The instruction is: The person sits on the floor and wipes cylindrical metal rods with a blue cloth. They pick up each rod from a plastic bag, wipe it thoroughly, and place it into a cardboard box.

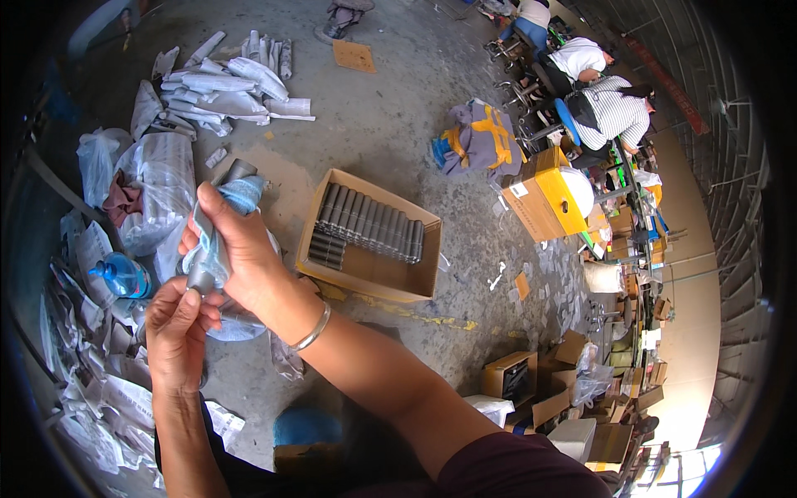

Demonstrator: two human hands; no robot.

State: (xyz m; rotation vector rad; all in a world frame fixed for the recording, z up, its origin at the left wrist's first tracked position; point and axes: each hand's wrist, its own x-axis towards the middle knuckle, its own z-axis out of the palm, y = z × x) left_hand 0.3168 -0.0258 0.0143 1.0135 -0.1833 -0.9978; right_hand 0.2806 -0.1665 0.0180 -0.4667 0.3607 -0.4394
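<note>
A smooth grey metal tube is held at a tilt in front of me, between both hands. My left hand pinches its lower end with thumb and fingertips. Higher up, my right hand is closed around a light blue cloth that is wrapped on the tube. Its fingers are partly hidden behind the cloth and the tube. A grey end sticks out above the cloth. Just right of my hands, an open cardboard box on the floor holds rows of similar grey tubes.
Paper-wrapped rolls lie in a heap at the far left. Crumpled paper and a blue-capped bottle are at the near left. A cloth-covered bundle with yellow tape stands beyond the box. Seated people work at a bench.
</note>
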